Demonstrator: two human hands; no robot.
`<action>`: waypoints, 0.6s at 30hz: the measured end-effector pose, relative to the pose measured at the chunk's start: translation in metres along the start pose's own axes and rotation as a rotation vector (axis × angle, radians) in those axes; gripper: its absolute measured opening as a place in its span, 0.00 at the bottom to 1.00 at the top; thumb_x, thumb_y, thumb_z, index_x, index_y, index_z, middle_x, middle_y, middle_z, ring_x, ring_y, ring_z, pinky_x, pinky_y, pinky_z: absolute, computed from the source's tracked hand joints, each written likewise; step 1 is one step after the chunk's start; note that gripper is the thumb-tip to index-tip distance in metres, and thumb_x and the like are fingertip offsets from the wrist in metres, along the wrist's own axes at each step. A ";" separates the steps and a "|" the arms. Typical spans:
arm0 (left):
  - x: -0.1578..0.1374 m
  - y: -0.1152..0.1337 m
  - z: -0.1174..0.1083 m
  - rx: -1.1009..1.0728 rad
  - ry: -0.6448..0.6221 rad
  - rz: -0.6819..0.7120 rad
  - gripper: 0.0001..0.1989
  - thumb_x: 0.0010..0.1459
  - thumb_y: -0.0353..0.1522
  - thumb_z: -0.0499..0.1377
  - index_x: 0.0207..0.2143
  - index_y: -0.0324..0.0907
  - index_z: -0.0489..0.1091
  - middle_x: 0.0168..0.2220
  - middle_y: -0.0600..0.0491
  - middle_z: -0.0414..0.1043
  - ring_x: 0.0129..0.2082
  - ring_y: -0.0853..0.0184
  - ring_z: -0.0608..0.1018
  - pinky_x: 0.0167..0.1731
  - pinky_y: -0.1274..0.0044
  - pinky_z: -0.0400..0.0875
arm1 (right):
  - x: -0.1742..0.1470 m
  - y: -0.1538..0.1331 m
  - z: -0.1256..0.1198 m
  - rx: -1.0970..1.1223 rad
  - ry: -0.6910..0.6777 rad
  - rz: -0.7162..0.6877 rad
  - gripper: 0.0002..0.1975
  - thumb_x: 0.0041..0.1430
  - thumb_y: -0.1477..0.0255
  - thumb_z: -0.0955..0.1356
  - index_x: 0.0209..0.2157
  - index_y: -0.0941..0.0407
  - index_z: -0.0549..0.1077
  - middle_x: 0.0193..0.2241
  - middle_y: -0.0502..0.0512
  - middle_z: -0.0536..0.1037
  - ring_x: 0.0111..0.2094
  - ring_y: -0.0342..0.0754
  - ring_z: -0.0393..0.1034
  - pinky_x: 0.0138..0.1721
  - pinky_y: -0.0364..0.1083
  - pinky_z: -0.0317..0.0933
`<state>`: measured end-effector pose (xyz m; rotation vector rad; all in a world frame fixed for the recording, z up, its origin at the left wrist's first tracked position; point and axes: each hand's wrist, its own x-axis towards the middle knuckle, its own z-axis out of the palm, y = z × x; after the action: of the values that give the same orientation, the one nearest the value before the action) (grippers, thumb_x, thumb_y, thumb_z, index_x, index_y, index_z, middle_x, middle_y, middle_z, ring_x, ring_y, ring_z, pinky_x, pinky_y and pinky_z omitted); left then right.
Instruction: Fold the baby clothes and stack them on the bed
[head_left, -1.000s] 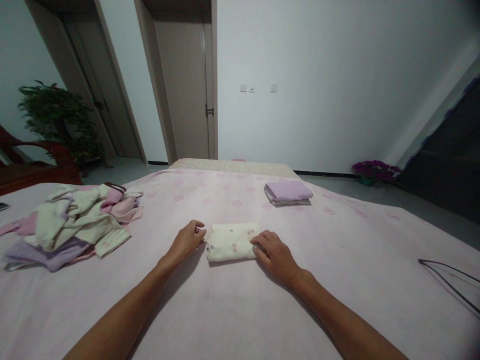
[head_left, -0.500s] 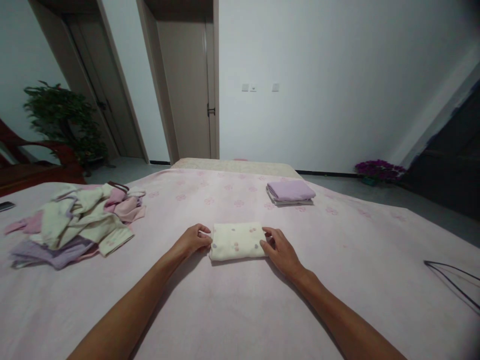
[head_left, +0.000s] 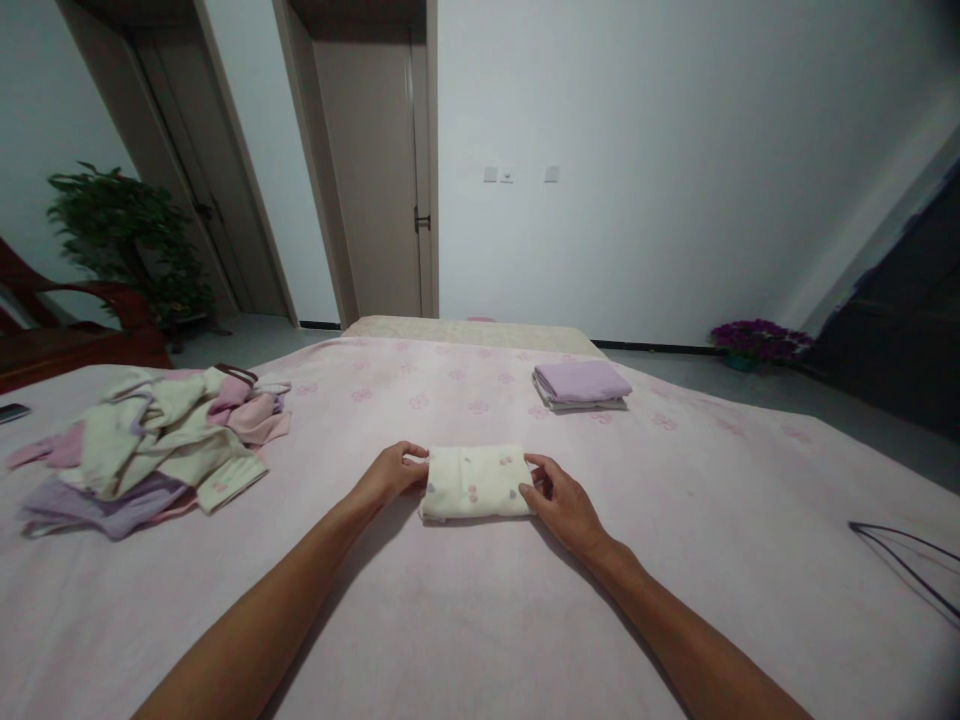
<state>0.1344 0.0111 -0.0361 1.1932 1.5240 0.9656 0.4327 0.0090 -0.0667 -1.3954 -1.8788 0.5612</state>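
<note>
A cream folded garment (head_left: pixel 480 484) with small pink and grey prints lies as a flat rectangle on the pink cloth covering. At its left edge, my left hand (head_left: pixel 391 474) pinches the upper corner between thumb and fingers. My right hand (head_left: pixel 561 500) grips the right edge, thumb on top and fingers at the far side. Some fingertips are hidden behind or under the fabric. Farther off to the right sits a neat stack of folded clothes (head_left: pixel 583 382), lilac on top and grey below.
A loose heap of clothes (head_left: pixel 172 430) in cream, pink and lilac lies at left, with a phone (head_left: pixel 13 412) beyond it. A black cable (head_left: pixel 900 560) loops at the right edge. Behind are a wooden chair (head_left: pixel 112 310), a green plant (head_left: pixel 127 230) and purple flowers (head_left: pixel 757 340).
My left hand has moved slightly up and to the right along the garment's left edge. My right hand and the garment have barely shifted.
</note>
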 end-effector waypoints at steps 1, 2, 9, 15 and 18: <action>0.000 0.002 -0.001 -0.017 -0.018 -0.015 0.19 0.50 0.41 0.67 0.38 0.39 0.67 0.26 0.54 0.73 0.24 0.67 0.76 0.26 0.77 0.68 | 0.000 -0.001 0.000 -0.002 0.000 0.005 0.22 0.58 0.64 0.67 0.54 0.52 0.70 0.37 0.51 0.77 0.33 0.47 0.71 0.37 0.47 0.64; -0.001 0.003 -0.002 -0.027 -0.033 -0.027 0.20 0.51 0.45 0.65 0.37 0.39 0.67 0.26 0.53 0.73 0.25 0.67 0.76 0.26 0.76 0.69 | 0.001 -0.002 0.000 -0.005 0.002 0.012 0.23 0.57 0.64 0.67 0.54 0.52 0.70 0.36 0.51 0.77 0.33 0.47 0.71 0.37 0.47 0.64; 0.006 0.004 0.007 0.028 0.009 0.000 0.21 0.41 0.33 0.69 0.37 0.39 0.66 0.26 0.57 0.71 0.23 0.69 0.73 0.23 0.79 0.63 | 0.002 -0.009 0.003 0.047 0.048 0.055 0.23 0.55 0.69 0.68 0.54 0.53 0.70 0.34 0.51 0.77 0.33 0.47 0.72 0.39 0.47 0.65; 0.008 -0.007 0.006 0.011 -0.005 -0.009 0.19 0.43 0.32 0.64 0.38 0.39 0.64 0.25 0.57 0.69 0.21 0.70 0.71 0.22 0.79 0.62 | 0.009 -0.003 0.010 0.332 0.038 0.148 0.27 0.53 0.68 0.69 0.55 0.56 0.68 0.33 0.50 0.76 0.32 0.45 0.72 0.34 0.45 0.66; 0.010 -0.011 0.002 0.035 -0.013 -0.003 0.21 0.42 0.33 0.66 0.39 0.39 0.65 0.24 0.58 0.68 0.20 0.71 0.69 0.21 0.80 0.59 | 0.012 0.001 0.011 0.267 0.000 0.144 0.25 0.53 0.70 0.69 0.54 0.56 0.69 0.31 0.49 0.75 0.30 0.45 0.71 0.33 0.45 0.65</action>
<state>0.1325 0.0182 -0.0491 1.2195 1.5379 0.9310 0.4232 0.0217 -0.0715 -1.3579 -1.6417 0.8502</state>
